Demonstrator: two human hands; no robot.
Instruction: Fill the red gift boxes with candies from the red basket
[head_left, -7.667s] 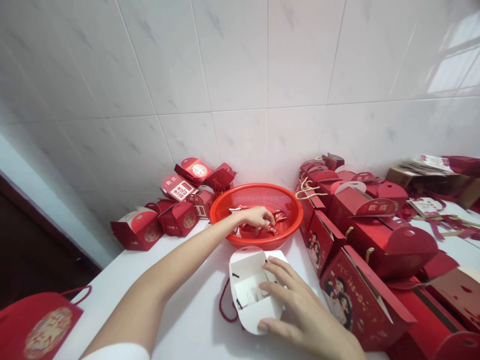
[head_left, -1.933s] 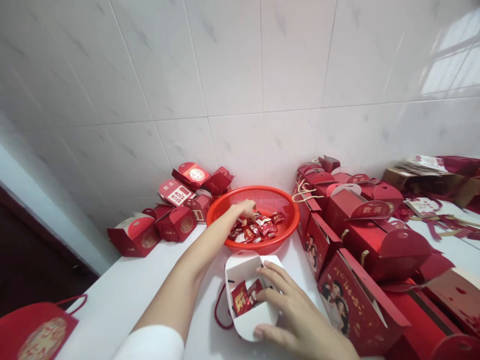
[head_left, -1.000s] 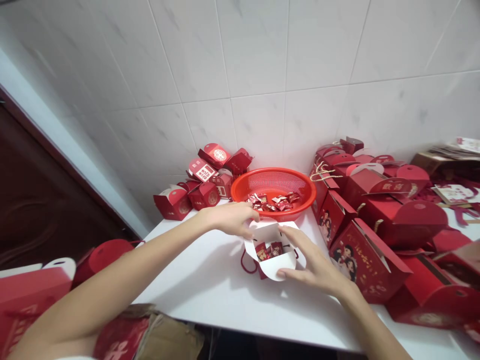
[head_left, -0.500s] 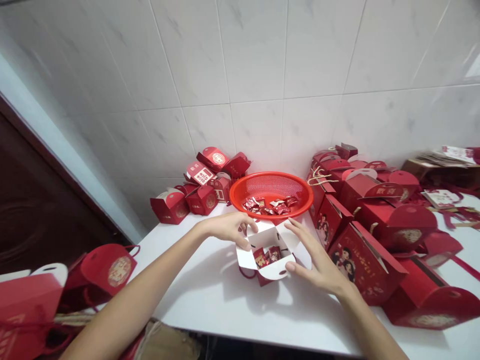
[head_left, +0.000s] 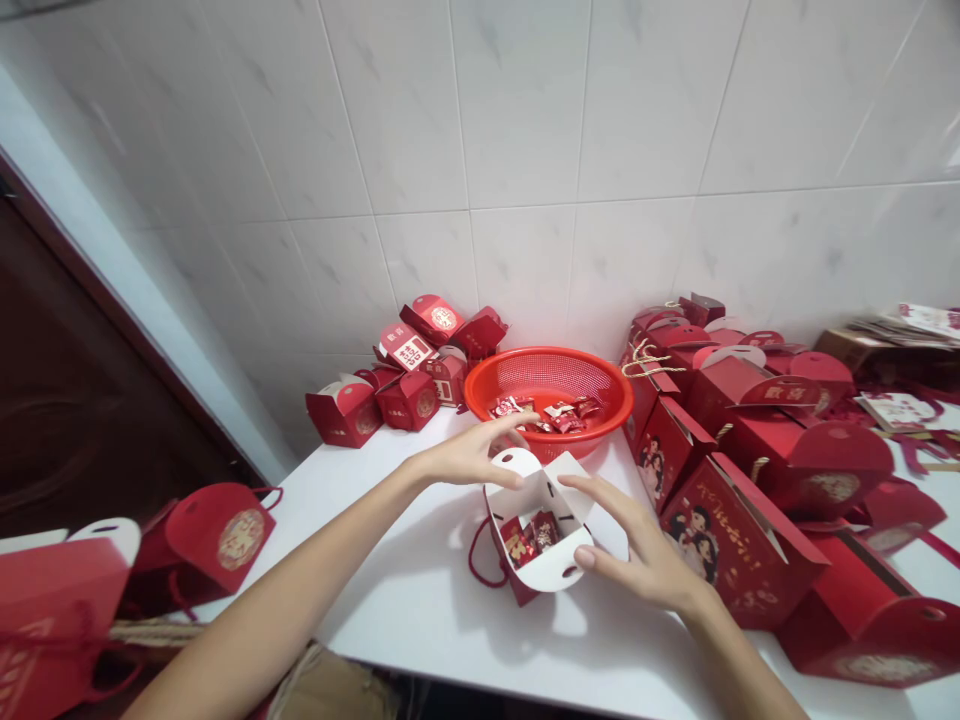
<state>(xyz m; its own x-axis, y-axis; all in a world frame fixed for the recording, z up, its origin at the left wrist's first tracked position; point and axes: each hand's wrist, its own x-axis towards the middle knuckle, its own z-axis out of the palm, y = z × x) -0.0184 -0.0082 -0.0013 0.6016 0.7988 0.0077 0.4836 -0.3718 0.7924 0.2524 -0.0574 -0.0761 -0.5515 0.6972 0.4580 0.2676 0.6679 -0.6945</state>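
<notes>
A small red candy box (head_left: pixel 551 574) with a white inside stands on the table in front of me, its top flaps up. Several red-wrapped candies (head_left: pixel 531 536) lie in it. My left hand (head_left: pixel 484 452) is by the back left of the box, thumb and fingers spread, the thumb close to the rear flap. Round the right side of the box is my right hand (head_left: pixel 637 545), its thumb at the front flap and its fingertips at the right-hand flap. A dark red cord loop (head_left: pixel 480 560) hangs from the box's left side.
Behind the box sits a red plastic basket (head_left: pixel 551 360) holding more candies. Finished-looking red boxes (head_left: pixel 405 400) are piled at the back left. Larger red boxes (head_left: pixel 757 540) crowd the right side. More boxes (head_left: pixel 202 545) stand at left. A tiled wall (head_left: pixel 525 120) closes the back.
My left hand has let go of the box's left flap and spread its fingers toward the basket. That flap no longer sticks out. The box has come slightly nearer and turned.
</notes>
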